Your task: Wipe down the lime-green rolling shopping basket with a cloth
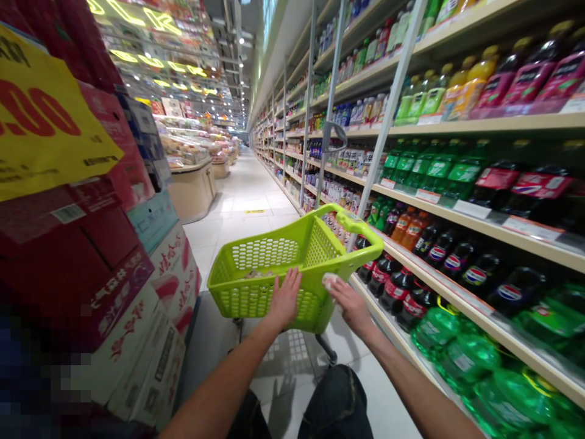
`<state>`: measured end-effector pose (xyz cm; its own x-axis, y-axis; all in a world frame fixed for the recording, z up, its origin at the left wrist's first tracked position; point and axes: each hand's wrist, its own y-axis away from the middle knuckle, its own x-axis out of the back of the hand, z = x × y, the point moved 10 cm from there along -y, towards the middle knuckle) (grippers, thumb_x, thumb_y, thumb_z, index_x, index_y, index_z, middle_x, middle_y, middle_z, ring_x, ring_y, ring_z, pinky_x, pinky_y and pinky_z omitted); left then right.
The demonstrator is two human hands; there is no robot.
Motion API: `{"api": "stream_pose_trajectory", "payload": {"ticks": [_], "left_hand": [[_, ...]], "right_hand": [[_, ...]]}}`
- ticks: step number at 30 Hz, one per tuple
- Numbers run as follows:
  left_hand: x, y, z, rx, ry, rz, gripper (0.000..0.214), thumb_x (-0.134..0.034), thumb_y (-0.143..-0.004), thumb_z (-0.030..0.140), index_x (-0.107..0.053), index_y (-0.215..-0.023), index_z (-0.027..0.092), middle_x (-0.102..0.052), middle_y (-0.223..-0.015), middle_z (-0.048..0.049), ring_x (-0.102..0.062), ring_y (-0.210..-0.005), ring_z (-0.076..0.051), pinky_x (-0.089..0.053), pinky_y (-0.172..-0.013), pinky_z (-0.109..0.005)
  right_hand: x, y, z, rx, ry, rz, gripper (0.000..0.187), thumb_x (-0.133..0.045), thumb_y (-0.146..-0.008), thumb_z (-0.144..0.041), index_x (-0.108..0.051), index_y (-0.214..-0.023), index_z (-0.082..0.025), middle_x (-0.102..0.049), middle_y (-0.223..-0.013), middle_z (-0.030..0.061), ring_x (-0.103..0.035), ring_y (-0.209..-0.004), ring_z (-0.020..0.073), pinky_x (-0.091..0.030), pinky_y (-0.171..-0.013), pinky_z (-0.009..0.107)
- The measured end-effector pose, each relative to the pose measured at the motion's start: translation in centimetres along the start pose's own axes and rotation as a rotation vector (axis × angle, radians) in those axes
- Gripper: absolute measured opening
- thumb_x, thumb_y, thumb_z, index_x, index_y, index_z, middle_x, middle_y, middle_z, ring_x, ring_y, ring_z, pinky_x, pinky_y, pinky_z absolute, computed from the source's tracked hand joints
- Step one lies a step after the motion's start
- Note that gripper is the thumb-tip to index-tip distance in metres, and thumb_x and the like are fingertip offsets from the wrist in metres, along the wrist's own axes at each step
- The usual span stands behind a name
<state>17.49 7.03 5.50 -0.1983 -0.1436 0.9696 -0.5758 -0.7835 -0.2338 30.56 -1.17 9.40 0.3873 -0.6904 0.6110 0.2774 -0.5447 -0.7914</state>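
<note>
Along the left edge of the aisle floor, stacked red and white cardboard cartons (137,292) under a yellow paper price sign (41,116); liable to be clipped and shifted by any swerve that way.

Mid-aisle on the pale tiled floor (214,225), a lime-green perforated plastic wheeled basket (265,262), set askew, far right corner just beside the lower shelf.

Left hand (284,299) laid flat against the near wall, fingers released and spread, grasping nothing. Probably a weak hold: could slide off, or send the basket rolling crooked.

Right hand (350,302) on the near right rim, over a small white scrap (329,280); cannot tell whether clenched or loose. Could well drop the scrap.

At the right, a wooden shelf edge (461,299) lined with dark plastic cola bottles (397,286) and green plastic soda bottles (475,360). Within reach of the basket's corner, and liable to be knocked down by a push angled rightward.
</note>
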Motion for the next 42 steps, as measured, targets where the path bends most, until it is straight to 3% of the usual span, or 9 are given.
{"api": "stream_pose_trajectory", "payload": {"ticks": [4, 11, 15, 17, 23, 25, 30, 36, 42], "left_hand": [[0.0, -0.4, 0.3, 0.001, -0.004, -0.001, 0.074, -0.032, -0.065, 0.0, -0.021, -0.137, 0.013, -0.017, -0.147, -0.0087, -0.01, -0.135, -0.019, -0.011, -0.107, -0.05], [-0.2, -0.6, 0.2, 0.004, 0.017, -0.02, 0.076, -0.034, -0.063, 0.001, -0.021, -0.137, 0.015, -0.018, -0.146, -0.0078, -0.012, -0.135, -0.019, -0.013, -0.107, -0.051], [-0.1, -0.2, -2.1, 0.149, 0.021, -0.001, 0.074, -0.034, -0.065, 0.002, -0.021, -0.137, 0.013, -0.019, -0.146, -0.0093, -0.014, -0.135, -0.021, -0.015, -0.106, -0.05], [-0.2, -0.1, -2.5, 0.174, 0.011, -0.002, 0.074, -0.035, -0.065, 0.003, -0.021, -0.137, 0.012, -0.018, -0.146, -0.0091, -0.014, -0.135, -0.021, -0.016, -0.106, -0.051], [-0.4, 0.0, -2.5, 0.15, -0.007, -0.024, 0.074, -0.035, -0.065, 0.005, -0.02, -0.137, 0.011, -0.017, -0.146, -0.0083, -0.013, -0.135, -0.021, -0.015, -0.106, -0.053], [-0.2, 0.2, -3.0, 0.154, -0.008, -0.031, 0.074, -0.036, -0.065, 0.005, -0.02, -0.137, 0.01, -0.017, -0.146, -0.008, -0.013, -0.135, -0.022, -0.013, -0.106, -0.054], [-0.3, 0.7, -3.7, 0.189, -0.006, -0.067, 0.079, -0.038, -0.062, 0.006, -0.018, -0.138, 0.013, -0.014, -0.147, -0.0064, -0.011, -0.135, -0.023, -0.012, -0.105, -0.056], [-0.6, 0.5, -3.4, 0.189, 0.002, -0.081, 0.079, -0.04, -0.063, 0.011, -0.017, -0.138, 0.013, -0.013, -0.148, -0.0052, -0.009, -0.135, -0.023, -0.012, -0.106, -0.055], [-1.1, 1.4, -4.8, 0.227, -0.012, -0.078, 0.077, -0.038, -0.065, 0.01, -0.018, -0.138, 0.015, -0.012, -0.148, -0.0047, -0.009, -0.135, -0.022, -0.012, -0.105, -0.055]], "right_hand": [[5.6, -2.3, 3.8, -0.168, 0.108, 0.27, 0.039, -0.039, -0.081, -0.007, -0.061, -0.11, -0.02, -0.057, -0.12, 0.0072, -0.041, -0.122, 0.0205, -0.037, -0.102, 0.043], [2.8, -0.7, 2.5, -0.044, -0.009, 0.034, 0.037, -0.041, -0.079, -0.006, -0.064, -0.102, -0.022, -0.062, -0.112, 0.0044, -0.05, -0.114, 0.0165, -0.046, -0.094, 0.035], [9.1, -2.3, 7.8, -0.255, 0.144, 0.294, 0.036, -0.044, -0.077, -0.009, -0.061, -0.107, -0.018, -0.053, -0.125, 0.0091, -0.044, -0.12, 0.0205, -0.036, -0.103, 0.04], [10.0, -3.1, 9.6, -0.343, 0.221, 0.339, 0.035, -0.043, -0.076, -0.008, -0.063, -0.104, -0.016, -0.051, -0.126, 0.0108, -0.042, -0.121, 0.0219, -0.036, -0.102, 0.041], [1.0, -4.5, 3.3, 0.02, 0.089, -0.002, 0.029, -0.043, -0.079, -0.007, -0.067, -0.091, -0.019, -0.059, -0.117, 0.008, -0.047, -0.118, 0.0203, -0.043, -0.096, 0.039], [1.3, -4.7, 3.7, 0.038, 0.11, -0.006, 0.028, -0.045, -0.079, -0.009, -0.067, -0.093, -0.019, -0.06, -0.115, 0.008, -0.047, -0.117, 0.0203, -0.042, -0.096, 0.04], [5.5, -5.2, 9.3, -0.246, 0.305, 0.136, 0.041, -0.042, -0.072, -0.001, -0.063, -0.103, -0.017, -0.052, -0.125, 0.01, -0.038, -0.124, 0.0222, -0.036, -0.1, 0.045], [-3.0, -5.2, 2.1, 0.03, 0.167, -0.145, 0.034, -0.044, -0.077, -0.005, -0.064, -0.101, -0.02, -0.055, -0.123, 0.0077, -0.043, -0.12, 0.0189, -0.036, -0.099, 0.04], [0.9, -5.7, 8.8, -0.271, 0.348, -0.087, 0.043, -0.043, -0.074, -0.002, -0.06, -0.11, -0.017, -0.05, -0.127, 0.0125, -0.041, -0.122, 0.0247, -0.032, -0.099, 0.047]]}}
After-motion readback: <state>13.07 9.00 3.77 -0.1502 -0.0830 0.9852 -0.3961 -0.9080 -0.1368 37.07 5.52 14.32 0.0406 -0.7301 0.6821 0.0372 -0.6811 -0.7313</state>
